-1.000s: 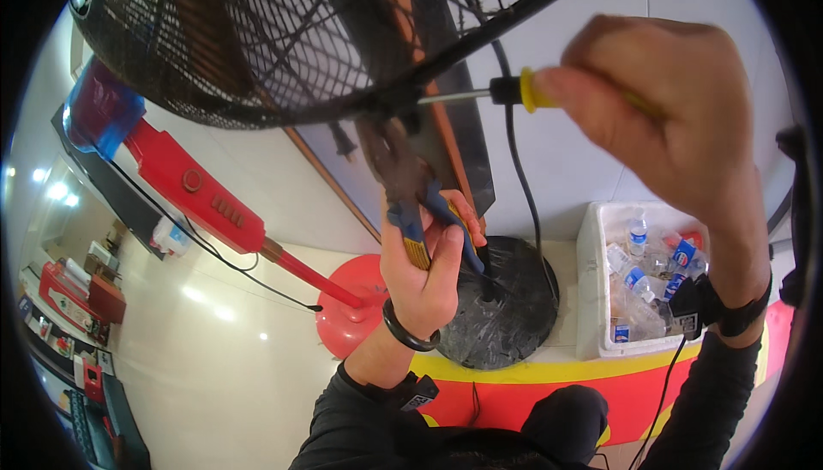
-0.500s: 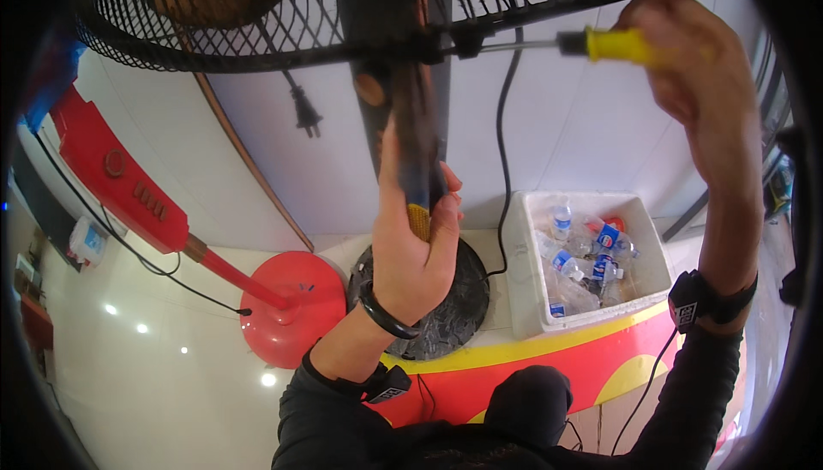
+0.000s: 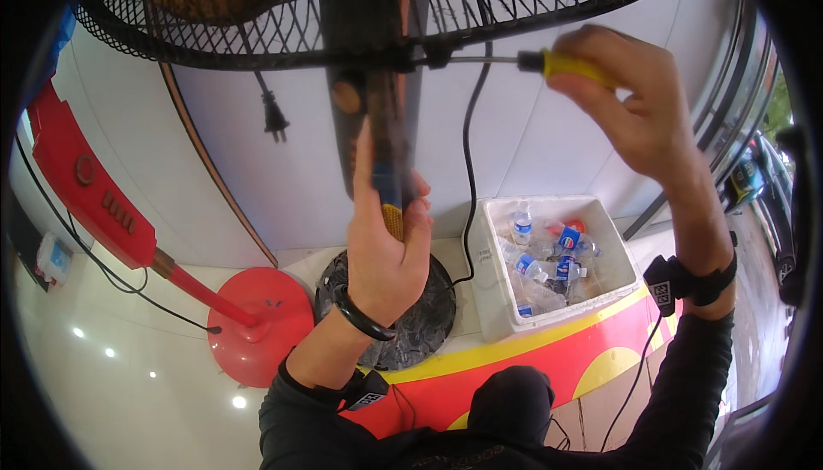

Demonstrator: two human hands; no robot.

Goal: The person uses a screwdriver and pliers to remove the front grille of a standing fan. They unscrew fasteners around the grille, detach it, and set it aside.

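Observation:
My right hand (image 3: 630, 97) is closed around the yellow handle of a screwdriver (image 3: 583, 68). Its thin shaft runs left to a small black clip (image 3: 437, 55) on the rim of a black fan guard (image 3: 249, 63); the tip itself is hard to make out. Below the rim, my left hand (image 3: 386, 256) is wrapped around a dark tool with a blue and yellow grip (image 3: 391, 219), its kind unclear because its upper part is blurred. That tool stands upright in front of the fan's dark column (image 3: 343, 148), and my left forefinger stretches up along it.
The fan's round black base (image 3: 429, 320) stands on the floor. To the left is a red fan stand (image 3: 257, 363) with a red control column (image 3: 94, 187). A white foam box (image 3: 621, 286) of plastic bottles stands at right. A black plug (image 3: 274, 118) hangs by the wall.
The whole view has shifted, moving most things leftward. My right hand sits lower relative to the screwdriver, its fingers now on the front of the handle. The left hand keeps its hold.

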